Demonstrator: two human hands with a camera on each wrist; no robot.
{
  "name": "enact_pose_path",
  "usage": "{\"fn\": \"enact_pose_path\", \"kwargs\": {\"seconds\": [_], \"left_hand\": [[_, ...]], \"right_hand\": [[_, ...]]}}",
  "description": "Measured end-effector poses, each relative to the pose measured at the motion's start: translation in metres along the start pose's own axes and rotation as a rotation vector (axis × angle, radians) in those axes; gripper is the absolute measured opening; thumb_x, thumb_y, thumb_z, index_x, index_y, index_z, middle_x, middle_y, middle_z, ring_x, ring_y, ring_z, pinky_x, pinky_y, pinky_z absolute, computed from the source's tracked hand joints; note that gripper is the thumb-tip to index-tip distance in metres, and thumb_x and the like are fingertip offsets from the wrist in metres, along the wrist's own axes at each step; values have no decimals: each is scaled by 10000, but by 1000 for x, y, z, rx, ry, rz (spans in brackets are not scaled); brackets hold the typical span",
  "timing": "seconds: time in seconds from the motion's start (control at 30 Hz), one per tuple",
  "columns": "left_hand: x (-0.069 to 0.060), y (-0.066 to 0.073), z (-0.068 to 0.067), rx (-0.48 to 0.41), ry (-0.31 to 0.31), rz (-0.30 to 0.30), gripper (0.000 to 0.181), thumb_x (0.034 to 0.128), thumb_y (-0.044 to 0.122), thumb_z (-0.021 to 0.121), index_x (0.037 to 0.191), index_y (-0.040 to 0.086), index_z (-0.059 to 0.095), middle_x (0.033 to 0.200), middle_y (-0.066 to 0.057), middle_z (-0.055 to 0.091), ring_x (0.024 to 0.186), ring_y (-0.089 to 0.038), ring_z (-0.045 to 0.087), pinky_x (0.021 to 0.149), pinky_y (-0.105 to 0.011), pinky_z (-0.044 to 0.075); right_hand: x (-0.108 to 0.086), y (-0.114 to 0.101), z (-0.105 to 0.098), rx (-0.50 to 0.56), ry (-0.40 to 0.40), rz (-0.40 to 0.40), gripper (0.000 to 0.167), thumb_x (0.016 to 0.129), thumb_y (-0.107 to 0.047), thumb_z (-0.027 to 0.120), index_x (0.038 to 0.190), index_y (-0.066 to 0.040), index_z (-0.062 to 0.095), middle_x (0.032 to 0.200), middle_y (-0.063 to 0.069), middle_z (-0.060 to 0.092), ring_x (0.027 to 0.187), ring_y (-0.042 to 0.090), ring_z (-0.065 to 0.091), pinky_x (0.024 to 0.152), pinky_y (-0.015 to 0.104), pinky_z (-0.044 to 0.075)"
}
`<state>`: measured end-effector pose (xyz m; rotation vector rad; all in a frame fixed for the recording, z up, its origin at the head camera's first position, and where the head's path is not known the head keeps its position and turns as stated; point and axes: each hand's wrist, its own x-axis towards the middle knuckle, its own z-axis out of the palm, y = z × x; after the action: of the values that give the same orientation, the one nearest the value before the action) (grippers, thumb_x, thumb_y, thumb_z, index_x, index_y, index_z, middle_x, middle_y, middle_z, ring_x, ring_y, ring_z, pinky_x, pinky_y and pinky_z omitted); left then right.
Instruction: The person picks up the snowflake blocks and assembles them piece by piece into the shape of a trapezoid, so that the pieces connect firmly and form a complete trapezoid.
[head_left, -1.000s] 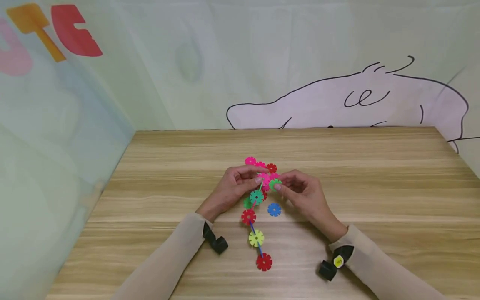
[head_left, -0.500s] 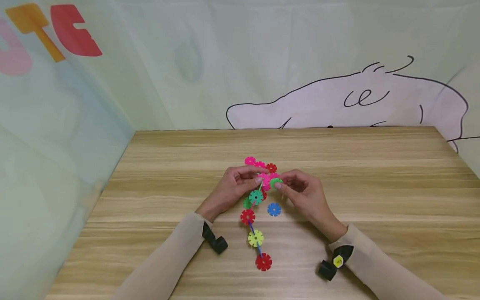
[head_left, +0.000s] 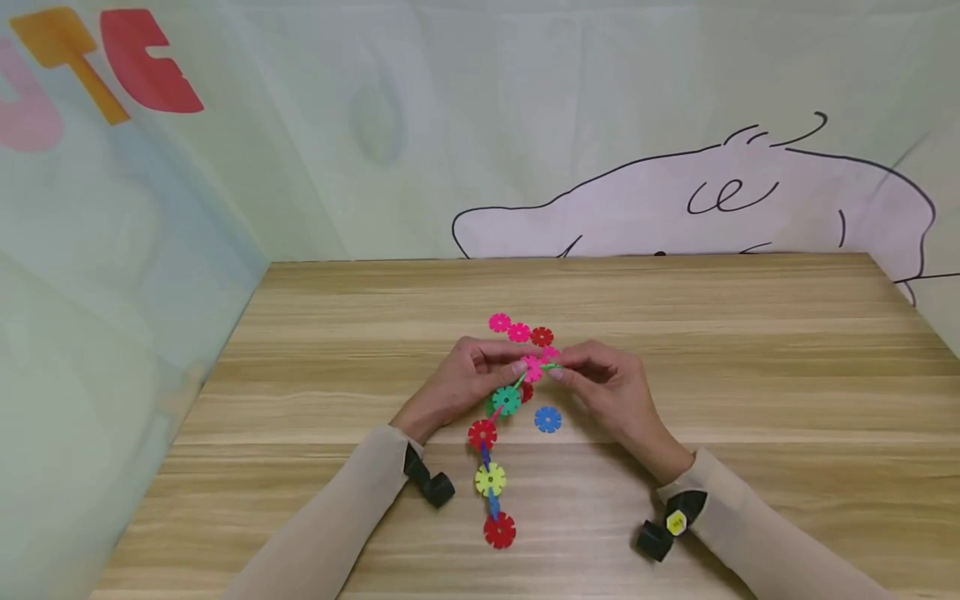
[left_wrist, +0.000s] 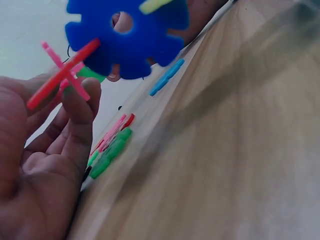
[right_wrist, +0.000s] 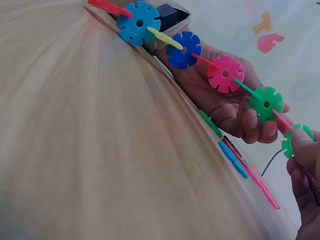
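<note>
A chain of notched plastic discs (head_left: 491,479), joined slot to slot in red, blue, yellow, pink and green, runs from between the hands toward the person. My left hand (head_left: 480,371) pinches the chain near its far end, by a pink disc (head_left: 532,367). With thumb and fingertips, my right hand (head_left: 603,387) pinches a green disc (head_left: 551,366), seen edge-on and meeting that pink disc. In the right wrist view, this green disc (right_wrist: 290,145) touches the edge of the pink one. How deep the slots engage cannot be told.
A loose blue disc (head_left: 548,419) lies on the wooden table (head_left: 337,308) below the right hand. Beyond the hands lie loose pink discs (head_left: 500,322) and a red disc (head_left: 542,337). Another red disc (head_left: 527,392) is partly hidden behind the chain.
The green disc in my right hand has turned from face-on to edge-on. The chain's near end has swung left, while both hands stay nearly in place.
</note>
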<state>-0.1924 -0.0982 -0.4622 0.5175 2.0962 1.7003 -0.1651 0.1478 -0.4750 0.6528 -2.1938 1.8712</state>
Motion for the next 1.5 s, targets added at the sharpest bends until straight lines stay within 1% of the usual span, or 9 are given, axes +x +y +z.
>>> {"fn": "enact_pose_path", "kwargs": {"seconds": [0.2, 0.37, 0.7, 0.9, 1.07, 1.13, 1.3, 1.37, 1.5], "left_hand": [[4, 0, 1, -21, 19, -24, 291, 1031, 110, 716, 1316, 88, 768, 1280, -108, 793, 995, -119, 754, 912, -207, 620], [5, 0, 1, -46, 33, -33, 275, 1019, 59, 715, 1288, 63, 775, 1248, -119, 806, 953, -111, 765, 871, -207, 627], [-1, 1, -1, -81, 62, -69, 311, 1071, 138, 647, 1366, 134, 743, 1376, -69, 756, 1199, -153, 740, 1029, -238, 599], [-3, -1, -8, -105, 76, -10, 322, 1095, 154, 607, 1388, 75, 715, 1320, -132, 756, 1012, -141, 739, 924, -211, 619], [-1, -6, -20, -199, 87, 73, 356, 1108, 146, 574, 1406, -27, 664, 1132, -37, 764, 868, -112, 738, 862, -207, 630], [0, -7, -23, -212, 90, 87, 369, 1110, 155, 575, 1412, -43, 652, 1181, -10, 752, 945, -80, 726, 908, -187, 610], [1, -8, -22, -241, 75, 75, 394, 1107, 189, 599, 1426, -37, 644, 1448, -164, 663, 1165, -92, 660, 1009, -187, 574], [2, -8, -21, -269, 74, 64, 387, 1110, 175, 591, 1426, -43, 640, 1473, -214, 632, 1192, -133, 640, 1007, -192, 575], [4, -6, -19, -297, 72, 49, 372, 1114, 133, 571, 1424, -61, 633, 1436, -155, 659, 1247, -140, 587, 1022, -181, 555]], "right_hand": [[4, 2, 2, -10, -18, -47, 146, 832, 140, 824, 941, 44, 810, 968, 232, 798, 951, -23, 739, 850, 175, 617], [6, 2, 4, -22, -38, -29, 134, 828, 128, 834, 923, 39, 803, 954, 237, 793, 920, -33, 722, 819, 168, 610], [6, -4, 1, -81, -89, 85, 292, 930, 24, 795, 1214, -29, 759, 1109, 166, 801, 954, 56, 719, 875, 190, 603], [15, -1, -6, -251, -14, 183, 250, 1010, -26, 710, 1252, -71, 748, 1184, 112, 784, 1021, 189, 711, 911, 173, 557], [26, 6, -4, -425, -44, 151, 234, 1003, -99, 738, 1232, -64, 771, 1123, 124, 757, 926, 231, 678, 802, 256, 529], [29, 7, -2, -494, -72, 138, 227, 973, -140, 785, 1179, -43, 782, 1085, 129, 726, 875, 220, 642, 757, 268, 511], [31, 9, 3, -617, -143, 120, 278, 924, -217, 857, 1111, -29, 774, 1117, 135, 668, 896, 232, 613, 782, 323, 507], [31, 9, 3, -621, -152, 108, 269, 926, -206, 855, 1111, -31, 766, 1124, 136, 662, 910, 238, 616, 797, 337, 510], [30, 11, 0, -564, -144, 123, 236, 939, -179, 844, 1116, -55, 747, 1038, 104, 687, 867, 213, 613, 769, 309, 517]]}}
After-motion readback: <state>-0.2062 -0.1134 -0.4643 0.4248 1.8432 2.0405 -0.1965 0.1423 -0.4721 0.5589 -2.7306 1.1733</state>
